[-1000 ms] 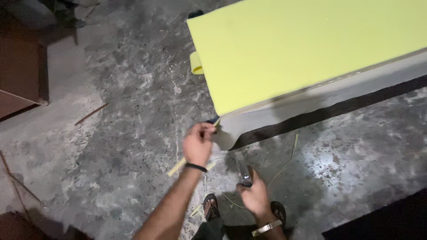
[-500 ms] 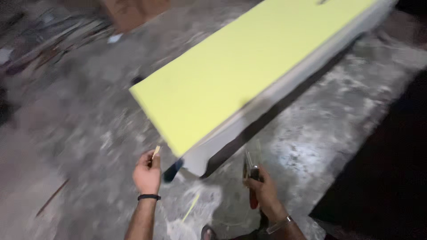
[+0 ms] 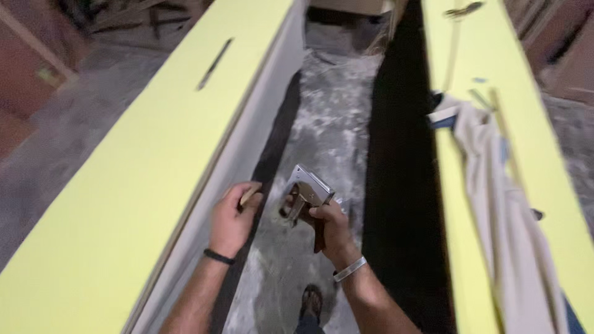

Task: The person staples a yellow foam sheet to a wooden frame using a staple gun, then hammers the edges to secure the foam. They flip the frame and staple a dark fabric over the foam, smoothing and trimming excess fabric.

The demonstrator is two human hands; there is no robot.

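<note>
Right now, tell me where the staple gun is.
Head view, centre: the staple gun sits in the right hand, over the grey floor between two yellow foam panels.

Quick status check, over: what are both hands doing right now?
Right hand gripping metal staple gun. Left hand pinching small wooden strip beside yellow foam panel. Nothing between hands; cloth lies on the other panel.

Both forearms are bare, with no sleeves reaching into view. The left hand (image 3: 230, 221) has a thin black band (image 3: 219, 256) around its wrist. The right hand (image 3: 334, 232) has a flat silver-coloured metal bracelet (image 3: 349, 269) at its wrist. Down on the floor, one foot wears a dark open sandal (image 3: 310, 301).
</note>
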